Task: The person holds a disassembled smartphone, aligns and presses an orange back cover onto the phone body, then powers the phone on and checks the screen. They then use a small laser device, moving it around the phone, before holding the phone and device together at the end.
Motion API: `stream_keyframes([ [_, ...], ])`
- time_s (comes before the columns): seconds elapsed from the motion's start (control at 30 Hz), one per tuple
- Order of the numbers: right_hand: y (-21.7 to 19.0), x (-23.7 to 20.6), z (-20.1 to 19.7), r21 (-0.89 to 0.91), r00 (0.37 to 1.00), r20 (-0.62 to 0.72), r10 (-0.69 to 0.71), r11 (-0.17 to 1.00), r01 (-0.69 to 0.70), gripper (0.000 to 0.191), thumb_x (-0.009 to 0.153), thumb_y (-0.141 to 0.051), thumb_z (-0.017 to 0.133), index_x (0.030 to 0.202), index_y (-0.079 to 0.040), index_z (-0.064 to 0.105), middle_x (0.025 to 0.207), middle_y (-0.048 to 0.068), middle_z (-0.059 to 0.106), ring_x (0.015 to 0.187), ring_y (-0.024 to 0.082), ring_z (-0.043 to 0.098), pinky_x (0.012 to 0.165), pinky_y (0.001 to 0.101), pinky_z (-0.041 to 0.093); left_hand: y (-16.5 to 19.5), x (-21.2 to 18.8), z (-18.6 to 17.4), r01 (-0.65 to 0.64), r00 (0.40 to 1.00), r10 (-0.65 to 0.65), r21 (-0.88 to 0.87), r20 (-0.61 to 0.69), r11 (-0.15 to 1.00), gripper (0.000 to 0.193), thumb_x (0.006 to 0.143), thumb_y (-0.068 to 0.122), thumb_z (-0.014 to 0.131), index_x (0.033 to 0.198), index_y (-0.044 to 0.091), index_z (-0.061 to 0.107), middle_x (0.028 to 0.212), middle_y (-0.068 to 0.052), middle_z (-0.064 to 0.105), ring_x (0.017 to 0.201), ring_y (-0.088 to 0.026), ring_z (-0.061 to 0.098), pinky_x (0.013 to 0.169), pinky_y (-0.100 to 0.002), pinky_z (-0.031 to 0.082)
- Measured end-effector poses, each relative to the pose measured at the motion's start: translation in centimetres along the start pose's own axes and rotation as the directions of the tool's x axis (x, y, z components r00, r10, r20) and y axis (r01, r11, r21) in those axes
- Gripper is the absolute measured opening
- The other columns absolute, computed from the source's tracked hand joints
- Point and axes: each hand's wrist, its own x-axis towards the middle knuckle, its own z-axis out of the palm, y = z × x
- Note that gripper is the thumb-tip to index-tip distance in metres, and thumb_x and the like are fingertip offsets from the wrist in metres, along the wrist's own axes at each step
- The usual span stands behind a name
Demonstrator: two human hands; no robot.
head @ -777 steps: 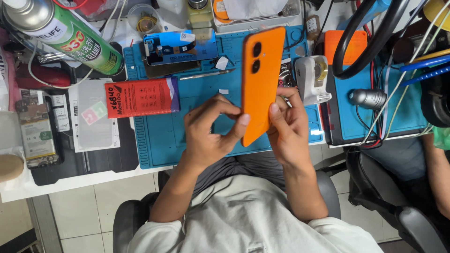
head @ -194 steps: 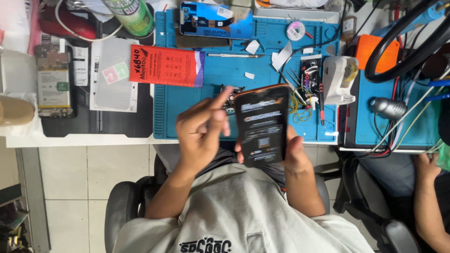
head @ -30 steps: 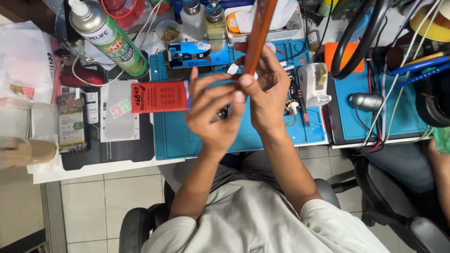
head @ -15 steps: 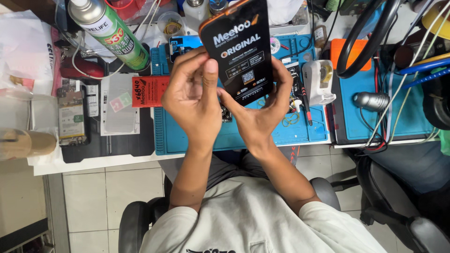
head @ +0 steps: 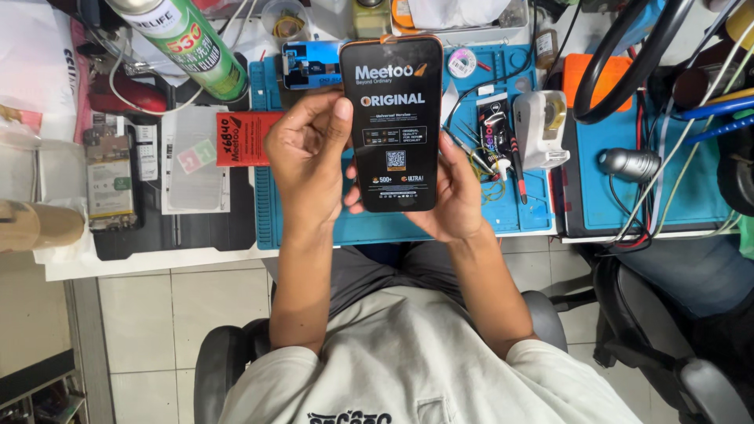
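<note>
Both hands are gripping a smartphone (head: 395, 122) over the blue work mat (head: 267, 212): the left hand (head: 308, 157) is clamping its left edge, thumb on the glass, while the right hand (head: 448, 192) is cradling it from beneath, probably keeping the face steady. It is showing a black printed protective film and an orange rim (top edge only). Beyond are lying a red packet (head: 245, 138) and a green spray can (head: 182, 43).

Phone (head: 393, 118) black, orange rim, white print; mat (head: 514, 212) blue; spray can (head: 184, 47) green; packet (head: 243, 139) red.
</note>
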Motion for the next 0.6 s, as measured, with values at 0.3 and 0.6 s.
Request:
stream_keyframes([
  [0.3,0.4,0.0,-0.6,0.010,0.999,-0.010,0.045,0.999,-0.045,0.079,0.109,-0.059,0.028,0.154,0.004,0.043,0.128,0.030,0.062,0.106,0.039,0.065,0.096,0.0515,0.053,1.5,-0.5,-1.2,0.177,0.979,-0.182,0.065,0.090,0.982,0.020,0.099,0.013,0.071,0.106,-0.005,0.067,0.085,-0.010,0.069,0.055,-0.011,0.061,0.045,-0.026,0.052],
  [0.6,0.0,-0.5,-1.2,0.033,0.998,0.042,0.054,0.998,-0.055,0.088,0.104,-0.067,0.028,0.153,0.003,0.047,0.129,0.029,0.060,0.108,0.039,0.063,0.095,0.0526,0.052,4.3,-4.3,2.1,-0.538,0.814,0.556,-0.143,0.169,0.831,0.029,0.112,0.038,0.044,0.109,0.011,0.054,0.096,-0.009,0.064,0.094,-0.020,0.061,0.083,-0.039,0.052],
])
